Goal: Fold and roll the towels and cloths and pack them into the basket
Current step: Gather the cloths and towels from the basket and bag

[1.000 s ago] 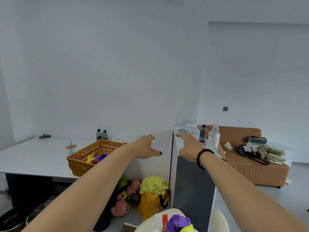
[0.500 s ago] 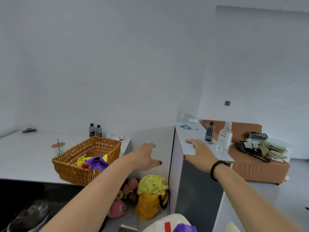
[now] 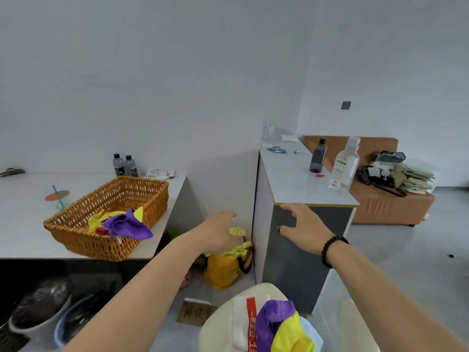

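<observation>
Both hands, the left hand (image 3: 220, 231) and right hand (image 3: 303, 228), have dropped lower beside the basket (image 3: 83, 240), fingers loosely spread and holding nothing, so no cloth is yet picked up.

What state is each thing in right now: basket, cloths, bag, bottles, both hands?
wicker basket: upright on the table, partly filled
purple cloth: crumpled, draped over the basket rim
yellow bag: on the floor, stuffed with yellow cloth
dark bottle: upright, capped
clear bottle: upright, capped
left hand: open, holding nothing
right hand: open, holding nothing
</observation>
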The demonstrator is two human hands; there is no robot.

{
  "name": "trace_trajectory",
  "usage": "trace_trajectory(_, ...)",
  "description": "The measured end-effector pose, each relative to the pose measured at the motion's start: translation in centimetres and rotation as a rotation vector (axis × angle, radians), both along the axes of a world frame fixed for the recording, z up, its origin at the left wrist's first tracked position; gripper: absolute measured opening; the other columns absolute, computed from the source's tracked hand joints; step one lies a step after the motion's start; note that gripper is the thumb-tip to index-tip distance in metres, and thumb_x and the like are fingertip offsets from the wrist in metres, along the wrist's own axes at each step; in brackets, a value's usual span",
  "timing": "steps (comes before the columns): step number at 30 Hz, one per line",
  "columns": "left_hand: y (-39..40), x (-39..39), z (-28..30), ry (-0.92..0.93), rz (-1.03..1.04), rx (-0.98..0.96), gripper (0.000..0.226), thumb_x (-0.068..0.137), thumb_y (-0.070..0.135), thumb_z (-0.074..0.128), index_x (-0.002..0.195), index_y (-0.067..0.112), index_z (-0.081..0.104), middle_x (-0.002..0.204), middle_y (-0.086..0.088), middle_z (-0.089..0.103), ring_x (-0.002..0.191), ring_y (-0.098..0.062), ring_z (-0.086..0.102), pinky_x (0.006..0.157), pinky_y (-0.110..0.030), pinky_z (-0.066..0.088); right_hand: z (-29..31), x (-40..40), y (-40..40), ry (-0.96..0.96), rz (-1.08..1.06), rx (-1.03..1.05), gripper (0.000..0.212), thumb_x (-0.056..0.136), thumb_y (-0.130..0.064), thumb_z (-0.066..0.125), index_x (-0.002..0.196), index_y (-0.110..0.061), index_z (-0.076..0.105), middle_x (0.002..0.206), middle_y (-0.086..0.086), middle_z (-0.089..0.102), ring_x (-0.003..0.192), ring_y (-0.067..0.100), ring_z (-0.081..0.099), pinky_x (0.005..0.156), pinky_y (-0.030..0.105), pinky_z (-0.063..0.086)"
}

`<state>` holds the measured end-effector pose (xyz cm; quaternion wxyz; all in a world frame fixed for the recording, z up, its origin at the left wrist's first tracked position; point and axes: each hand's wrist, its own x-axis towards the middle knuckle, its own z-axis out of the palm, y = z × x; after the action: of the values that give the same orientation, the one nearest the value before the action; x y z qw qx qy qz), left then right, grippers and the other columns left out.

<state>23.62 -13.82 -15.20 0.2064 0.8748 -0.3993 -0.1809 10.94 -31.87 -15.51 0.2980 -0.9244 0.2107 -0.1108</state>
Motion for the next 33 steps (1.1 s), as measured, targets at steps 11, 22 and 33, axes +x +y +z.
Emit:
trace_trajectory(11,-11.4,1.1,-6.3,0.176,0.098,0.013,0.049,0.092,0.013,0.055,0.068,0.034,0.018,0.072,0.018,0.024,0.060,-0.002,0.026,0.058,0.001,0.031,-8.8,4.2,-10.9,0.241,0.209,0.047,0.056,0.090,-0.019,0.058,0.142,-0.016,0.036,0.148,0.001,0.030,0.136,0.014,0.031,0.103,0.017,0.024)
trace_trajectory(22,-15.6,2.1,-19.5,0.327,0.218,0.190,0.065,0.086,0.041,0.062,0.139,0.012,0.037,0.139,-0.007,0.044,0.124,-0.022,0.047,0.099,-0.033,0.041,-20.9,5.9,-15.3,0.430,0.135,0.310,0.056,0.086,-0.018,0.061,0.139,-0.015,0.041,0.144,0.006,0.036,0.129,0.020,0.042,0.102,0.029,0.040)
trace_trajectory(33,-16.2,3.4,-30.9,0.526,0.245,0.162,0.054,0.086,0.027,0.063,0.135,0.012,0.046,0.131,-0.001,0.051,0.118,-0.021,0.053,0.097,-0.032,0.045,-36.0,4.6,-12.5,0.611,-0.202,0.676,0.035,0.083,-0.004,0.058,0.118,0.001,0.056,0.115,0.014,0.061,0.098,0.023,0.056,0.082,0.031,0.044)
